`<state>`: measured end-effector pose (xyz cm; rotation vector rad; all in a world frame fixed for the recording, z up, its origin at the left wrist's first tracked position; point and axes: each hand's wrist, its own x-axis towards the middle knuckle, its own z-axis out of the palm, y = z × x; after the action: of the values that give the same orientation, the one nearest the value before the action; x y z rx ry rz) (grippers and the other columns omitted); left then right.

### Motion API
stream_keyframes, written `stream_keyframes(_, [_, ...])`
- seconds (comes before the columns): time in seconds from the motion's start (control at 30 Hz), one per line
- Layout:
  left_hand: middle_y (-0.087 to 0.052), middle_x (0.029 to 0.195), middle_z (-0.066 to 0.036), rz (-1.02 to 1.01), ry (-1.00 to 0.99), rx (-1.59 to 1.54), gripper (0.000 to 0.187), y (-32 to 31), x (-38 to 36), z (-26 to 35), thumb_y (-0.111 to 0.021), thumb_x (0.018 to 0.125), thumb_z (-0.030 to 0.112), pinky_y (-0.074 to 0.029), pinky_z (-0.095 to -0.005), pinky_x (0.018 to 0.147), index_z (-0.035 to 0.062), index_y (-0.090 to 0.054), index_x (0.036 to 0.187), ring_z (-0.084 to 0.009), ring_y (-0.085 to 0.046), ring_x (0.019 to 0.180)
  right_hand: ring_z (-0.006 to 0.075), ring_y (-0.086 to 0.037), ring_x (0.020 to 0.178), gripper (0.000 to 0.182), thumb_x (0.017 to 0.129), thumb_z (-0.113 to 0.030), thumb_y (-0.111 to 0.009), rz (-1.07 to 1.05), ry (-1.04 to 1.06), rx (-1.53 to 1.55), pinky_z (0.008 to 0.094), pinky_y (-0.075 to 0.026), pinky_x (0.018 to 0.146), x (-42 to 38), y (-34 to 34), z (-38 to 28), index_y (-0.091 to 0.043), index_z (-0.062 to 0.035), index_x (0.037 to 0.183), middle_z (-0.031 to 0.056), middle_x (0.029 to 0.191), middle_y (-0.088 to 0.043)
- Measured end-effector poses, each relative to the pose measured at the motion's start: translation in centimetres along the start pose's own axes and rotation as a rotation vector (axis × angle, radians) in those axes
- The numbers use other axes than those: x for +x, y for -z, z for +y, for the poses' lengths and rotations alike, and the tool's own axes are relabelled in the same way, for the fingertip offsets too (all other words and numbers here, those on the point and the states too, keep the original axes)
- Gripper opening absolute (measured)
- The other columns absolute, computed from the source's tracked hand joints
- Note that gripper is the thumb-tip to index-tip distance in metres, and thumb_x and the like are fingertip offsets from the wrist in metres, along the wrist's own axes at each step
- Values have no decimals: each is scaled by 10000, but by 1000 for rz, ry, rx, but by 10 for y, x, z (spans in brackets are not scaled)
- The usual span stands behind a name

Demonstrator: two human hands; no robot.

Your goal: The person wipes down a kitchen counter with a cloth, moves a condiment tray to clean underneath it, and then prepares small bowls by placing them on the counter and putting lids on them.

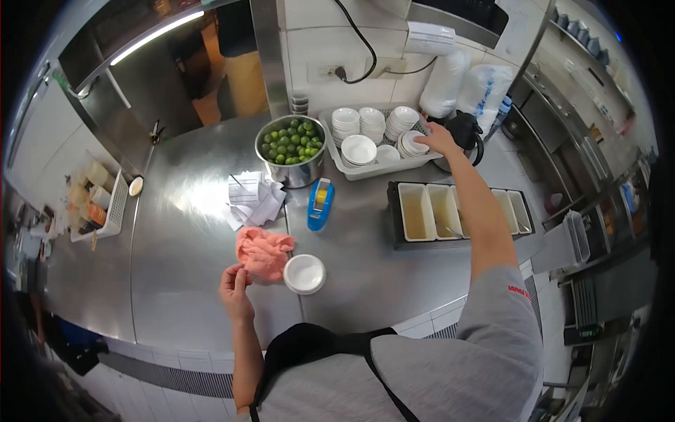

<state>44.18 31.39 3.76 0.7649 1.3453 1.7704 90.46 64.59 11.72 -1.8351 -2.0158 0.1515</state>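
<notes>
My right hand (437,139) reaches to the far right of a white plastic tray (383,169), its fingers closed at the edge of a stack of small white bowls (410,145). Several more stacks of white bowls (346,122) stand in that tray. My left hand (236,290) is raised over the counter, thumb and fingers pinched together, with nothing visible in them. Just beyond its fingertips lies a crumpled pink cloth (264,253). To the right of the cloth, a white bowl (304,274) sits on the steel counter near me.
A steel pot of green limes (290,141) stands at the back, with paper slips (254,200) and a blue tape dispenser (320,205) in front. A black holder with sauce-filled containers (418,212) lies under my right forearm. A dark jug (464,132) stands beside the tray.
</notes>
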Motion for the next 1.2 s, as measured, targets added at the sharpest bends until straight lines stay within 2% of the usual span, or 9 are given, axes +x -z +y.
stream_keyframes(0.13, [-522,720,9,112,-44,85,92,-15,-24,-39,-537,851,111,-371,-184,569,27,-551,887,-53,-450,618,308,-538,1010,861,521,-522,-728,-112,-70,9,330,-414,870,30,-35,0,-496,54,1118,205,1124,-532])
stream_keyframes(0.23, [-517,716,13,150,-132,133,91,-8,-28,-59,-521,860,107,-362,-172,549,24,-547,888,-50,-451,610,314,-520,1047,1040,440,-553,-747,-372,-27,-212,332,-411,890,41,-47,-4,-402,92,1180,234,1138,-517])
stream_keyframes(0.47, [-516,721,15,178,-170,250,95,-13,-27,-54,-510,864,97,-375,-178,551,21,-553,899,-51,-457,609,311,-530,1033,988,427,-505,-755,-406,-16,-329,345,-425,871,28,-28,-23,-416,50,1170,217,1107,-539])
stream_keyframes(0.6, [-521,730,12,196,-156,249,97,-15,-28,-51,-512,862,93,-380,-180,557,18,-558,904,-51,-461,617,353,-523,1025,941,433,-472,-744,-415,26,-415,403,-417,870,26,-4,-28,-426,11,1175,213,1094,-544])
stream_keyframes(0.73, [-525,708,11,206,-176,281,93,-14,-27,-57,-519,856,87,-388,-184,548,17,-562,898,-52,-470,607,346,-533,1001,894,449,-467,-737,-355,175,-387,391,-430,842,32,8,-43,-441,-5,1155,211,1081,-549])
stream_keyframes(0.8, [-527,699,12,208,-182,306,90,-14,-25,-57,-523,853,85,-390,-185,543,16,-563,895,-53,-473,602,349,-531,1004,872,462,-461,-735,-354,398,-233,391,-412,868,33,7,-67,-447,-52,1177,197,1071,-560])
stream_keyframes(0.93, [-532,681,14,223,-185,332,86,-18,-28,-57,-531,847,83,-391,-186,537,18,-569,886,-53,-476,595,362,-503,1026,859,458,-453,-739,-436,568,-177,416,-401,874,19,-10,-130,-453,-73,1174,191,1074,-552])
stream_keyframes(1.07, [-538,687,19,262,-198,361,86,-17,-31,-58,-532,846,83,-384,-184,535,19,-575,883,-51,-473,594,364,-420,1101,853,459,-385,-766,-458,669,-390,436,-375,900,16,-39,-149,-445,-79,1187,199,1144,-484])
stream_keyframes(1.2, [-533,724,13,251,-194,327,88,-18,-30,-55,-515,854,75,-386,-182,548,11,-563,891,-52,-467,604,352,-395,1112,792,505,-284,-786,-443,810,-88,395,-354,932,23,-43,-138,-439,-98,1192,206,1199,-403])
